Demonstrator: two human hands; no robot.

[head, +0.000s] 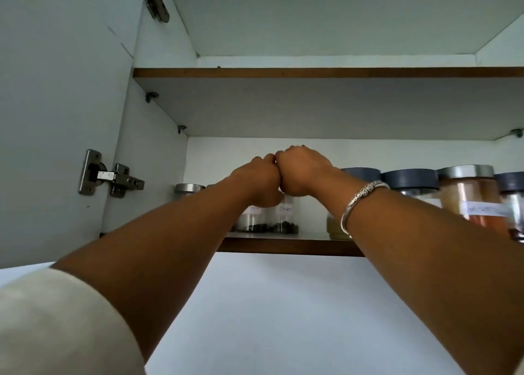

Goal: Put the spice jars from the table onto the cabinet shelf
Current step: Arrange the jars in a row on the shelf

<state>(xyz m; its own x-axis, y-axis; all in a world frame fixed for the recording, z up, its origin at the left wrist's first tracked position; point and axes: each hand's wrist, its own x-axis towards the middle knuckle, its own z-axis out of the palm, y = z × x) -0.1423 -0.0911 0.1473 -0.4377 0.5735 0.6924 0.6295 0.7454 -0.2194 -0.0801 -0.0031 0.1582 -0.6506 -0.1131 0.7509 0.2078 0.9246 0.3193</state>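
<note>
Door hinge (110, 176) at far left. Steel-lidded jar (188, 189) at the shelf's left end. My left hand (256, 180) curls down over the top of a clear spice jar (251, 220). My right hand (302, 173), knuckles touching the left, grips the cloves jar (287, 217) the same way. Both jars stand upright, side by side, on the lower cabinet shelf (283, 245). Bracelet (360, 201) on my right wrist. Orange-powder jar (470, 201) further right.
</note>
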